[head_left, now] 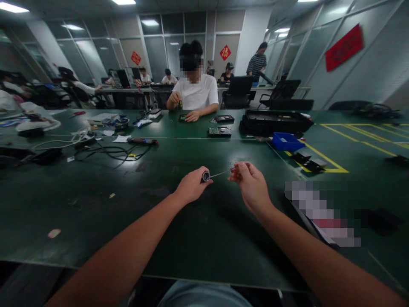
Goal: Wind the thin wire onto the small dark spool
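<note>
In the middle of the green table, my left hand is closed around a short dark cylinder whose round, ringed end faces me. Across from it, my right hand pinches the far end of a thin pale rod. The rod spans the gap between both hands and reaches the cylinder's side by my left fingertips. Whether it is a tool or a strand, I cannot tell. Something small and reddish shows at my right fingertips, mostly hidden. Both hands are just above the tabletop.
Opposite sits a person working on a small device. Opened drives lie before them. A long black case and a blue bin stand right of centre. Left are black cables and an electric screwdriver.
</note>
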A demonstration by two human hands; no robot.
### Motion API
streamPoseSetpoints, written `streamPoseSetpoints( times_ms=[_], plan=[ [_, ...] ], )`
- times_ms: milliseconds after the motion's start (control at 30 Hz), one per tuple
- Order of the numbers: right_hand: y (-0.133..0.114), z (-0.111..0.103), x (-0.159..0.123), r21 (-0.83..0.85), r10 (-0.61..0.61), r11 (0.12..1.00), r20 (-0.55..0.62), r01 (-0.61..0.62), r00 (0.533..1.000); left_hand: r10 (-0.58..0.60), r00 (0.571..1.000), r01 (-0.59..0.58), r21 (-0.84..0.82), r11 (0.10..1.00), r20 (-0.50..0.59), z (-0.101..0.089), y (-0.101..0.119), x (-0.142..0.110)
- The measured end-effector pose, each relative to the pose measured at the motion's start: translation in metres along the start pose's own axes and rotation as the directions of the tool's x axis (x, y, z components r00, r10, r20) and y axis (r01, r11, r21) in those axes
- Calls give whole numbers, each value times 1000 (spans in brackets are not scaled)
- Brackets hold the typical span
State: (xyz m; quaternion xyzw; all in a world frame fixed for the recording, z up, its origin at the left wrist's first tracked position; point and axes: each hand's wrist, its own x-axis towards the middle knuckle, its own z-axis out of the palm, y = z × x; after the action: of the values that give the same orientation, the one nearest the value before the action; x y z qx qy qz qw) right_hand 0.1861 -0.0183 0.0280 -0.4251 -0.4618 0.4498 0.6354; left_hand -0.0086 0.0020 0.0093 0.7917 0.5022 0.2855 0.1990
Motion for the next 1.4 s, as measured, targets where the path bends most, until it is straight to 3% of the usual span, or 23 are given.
streamPoseSetpoints(
  times_ms=[200, 400, 567, 800, 1067, 1400],
  plan=[
    [0, 4, -10, -268, -179, 943, 93, 198, 979, -2, 1000, 2, -87, 996, 2, 1, 0, -2],
    [-7, 3, -15, -395, -226, 879, 152, 269, 962, -19, 1000, 20, -124, 992, 8, 0, 2, -3],
    [-16, 1, -18, -580, -251, 758, 164, 299, 954, -49, 999, 47, -149, 988, -5, 0, 0, -4],
    [-15, 0, -15, -614, -270, 738, 115, 282, 956, -7, 1000, 7, -135, 991, -5, 0, 2, -4],
    [-20, -3, -18, -782, -386, 474, 227, 404, 894, -16, 999, 20, -124, 992, 29, -1, 2, -5],
    [-17, 0, -21, -812, -388, 400, 269, 424, 882, -23, 999, 25, -82, 996, 23, -2, 1, -5]
  ],
)
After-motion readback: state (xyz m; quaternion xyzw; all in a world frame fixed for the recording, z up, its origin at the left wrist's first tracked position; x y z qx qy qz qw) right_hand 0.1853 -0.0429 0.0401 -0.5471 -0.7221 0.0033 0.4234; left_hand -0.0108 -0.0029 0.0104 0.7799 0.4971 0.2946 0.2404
